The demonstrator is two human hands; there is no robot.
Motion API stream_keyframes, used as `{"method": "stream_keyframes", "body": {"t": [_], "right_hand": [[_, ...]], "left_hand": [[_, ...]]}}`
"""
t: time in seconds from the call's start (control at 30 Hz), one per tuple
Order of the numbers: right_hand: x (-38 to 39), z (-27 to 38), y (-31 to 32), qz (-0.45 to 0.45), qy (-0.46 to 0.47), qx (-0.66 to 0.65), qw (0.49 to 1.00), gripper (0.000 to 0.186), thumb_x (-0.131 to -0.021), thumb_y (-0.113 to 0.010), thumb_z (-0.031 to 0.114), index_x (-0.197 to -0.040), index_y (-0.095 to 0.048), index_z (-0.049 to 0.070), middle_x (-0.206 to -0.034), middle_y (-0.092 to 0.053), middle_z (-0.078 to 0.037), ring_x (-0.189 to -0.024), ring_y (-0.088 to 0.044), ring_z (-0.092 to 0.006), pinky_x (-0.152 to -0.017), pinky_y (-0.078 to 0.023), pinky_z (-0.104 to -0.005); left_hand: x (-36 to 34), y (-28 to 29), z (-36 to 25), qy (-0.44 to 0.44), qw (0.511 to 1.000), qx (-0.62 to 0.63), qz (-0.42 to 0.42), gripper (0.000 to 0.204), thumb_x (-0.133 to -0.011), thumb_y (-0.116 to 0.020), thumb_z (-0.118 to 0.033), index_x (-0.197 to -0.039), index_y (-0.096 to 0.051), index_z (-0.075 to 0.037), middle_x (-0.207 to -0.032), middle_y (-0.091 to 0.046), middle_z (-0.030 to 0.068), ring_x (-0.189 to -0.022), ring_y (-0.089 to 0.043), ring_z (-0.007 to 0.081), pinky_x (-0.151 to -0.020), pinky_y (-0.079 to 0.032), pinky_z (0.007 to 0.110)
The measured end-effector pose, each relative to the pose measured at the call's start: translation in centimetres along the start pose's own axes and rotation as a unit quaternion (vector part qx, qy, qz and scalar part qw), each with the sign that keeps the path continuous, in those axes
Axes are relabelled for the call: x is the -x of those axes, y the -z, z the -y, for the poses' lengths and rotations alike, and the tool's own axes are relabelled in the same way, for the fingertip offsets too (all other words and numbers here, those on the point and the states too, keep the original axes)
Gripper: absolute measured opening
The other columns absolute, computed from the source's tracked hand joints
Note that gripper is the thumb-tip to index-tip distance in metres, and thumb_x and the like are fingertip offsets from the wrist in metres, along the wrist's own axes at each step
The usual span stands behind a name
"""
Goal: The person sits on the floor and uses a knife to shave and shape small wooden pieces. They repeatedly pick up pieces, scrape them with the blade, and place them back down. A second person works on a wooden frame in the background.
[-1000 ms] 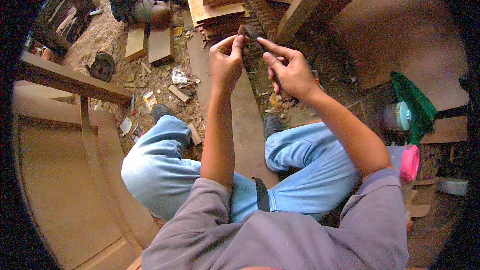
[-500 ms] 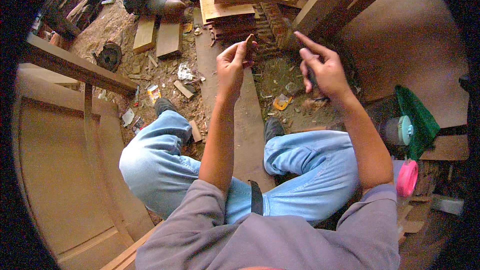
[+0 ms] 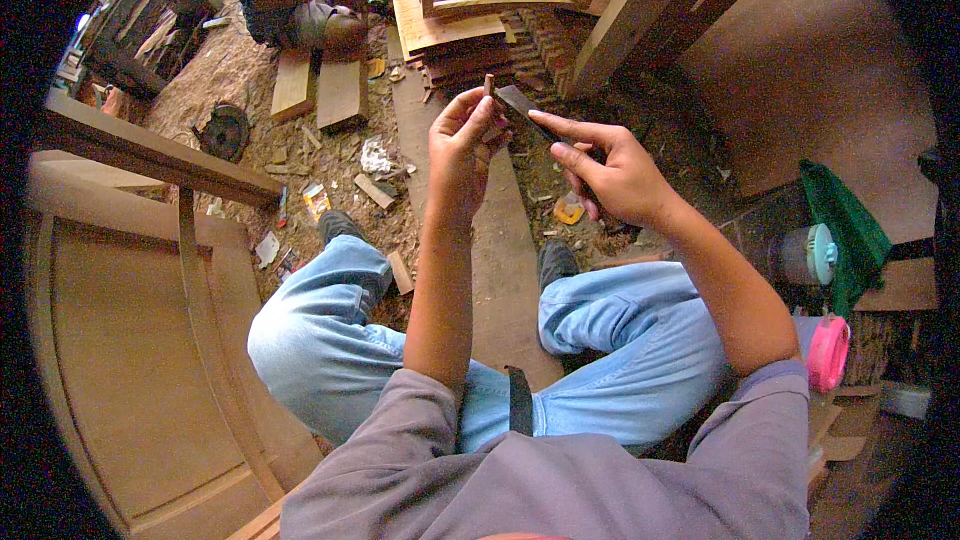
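Gripping dark, flat, blade-like tool (image 3: 521, 106) in right hand (image 3: 612, 166); pinching small, brown, wood-like piece (image 3: 489, 85) upright in left hand (image 3: 462, 145), just beside tool's tip. Probably best to steady piece firmly, stroke lightly, keep left hand clear of edge.

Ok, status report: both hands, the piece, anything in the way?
Left hand: pinching small wooden piece. Right hand: dark flat-bladed tool, tip near the piece, contact unclear. Nothing seen between them; wood scrap on ground, left.

The wood piece (image 3: 489, 85) is brown, jeans (image 3: 645, 365) light blue.
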State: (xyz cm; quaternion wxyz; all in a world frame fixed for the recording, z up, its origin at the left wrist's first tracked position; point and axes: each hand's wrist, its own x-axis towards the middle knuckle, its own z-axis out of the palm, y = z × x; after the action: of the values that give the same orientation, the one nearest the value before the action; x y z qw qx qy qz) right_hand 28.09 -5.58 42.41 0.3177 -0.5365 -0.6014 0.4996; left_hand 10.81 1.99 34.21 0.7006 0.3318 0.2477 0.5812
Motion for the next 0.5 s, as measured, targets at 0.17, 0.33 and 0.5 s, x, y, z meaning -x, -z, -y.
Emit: {"method": "stream_keyframes", "body": {"t": [0.17,0.33,0.5], "right_hand": [[0.2,0.9,-0.2,0.016,0.042,-0.017,0.999,0.042,-0.096,-0.049,0.012,-0.138,-0.046,0.015,-0.055,-0.046,0.004,-0.041,-0.042,-0.0035,-0.039,-0.038,-0.0204],[0.5,1.4,-0.5,0.011,0.017,-0.045,0.999,0.041,-0.093,-0.056,0.012,-0.133,-0.053,0.021,-0.06,-0.05,0.008,-0.047,-0.043,-0.0015,-0.043,-0.04,-0.0207],[1.0,0.4,-0.5,0.006,0.032,-0.045,0.998,0.04,-0.093,-0.056,0.012,-0.132,-0.055,0.018,-0.066,-0.06,0.003,-0.049,-0.048,-0.0032,-0.045,-0.043,-0.0206]], "left_hand": [[0.2,-0.3,-1.0,-0.026,1.0,-0.004,0.009,0.016,-0.089,-0.064,-0.012,-0.103,-0.061,-0.004,-0.091,-0.065,0.0038,-0.079,-0.062,0.0122,-0.071,-0.051,0.028],[0.7,-0.7,-1.6,-0.041,0.997,0.055,0.025,0.015,-0.089,-0.064,-0.01,-0.102,-0.061,-0.004,-0.092,-0.065,0.0049,-0.08,-0.064,0.0136,-0.07,-0.052,0.029],[0.4,-0.2,-1.8,-0.027,0.998,0.039,0.044,0.014,-0.089,-0.064,-0.011,-0.1,-0.061,-0.004,-0.089,-0.066,0.0044,-0.077,-0.063,0.0129,-0.069,-0.052,0.028]]}}
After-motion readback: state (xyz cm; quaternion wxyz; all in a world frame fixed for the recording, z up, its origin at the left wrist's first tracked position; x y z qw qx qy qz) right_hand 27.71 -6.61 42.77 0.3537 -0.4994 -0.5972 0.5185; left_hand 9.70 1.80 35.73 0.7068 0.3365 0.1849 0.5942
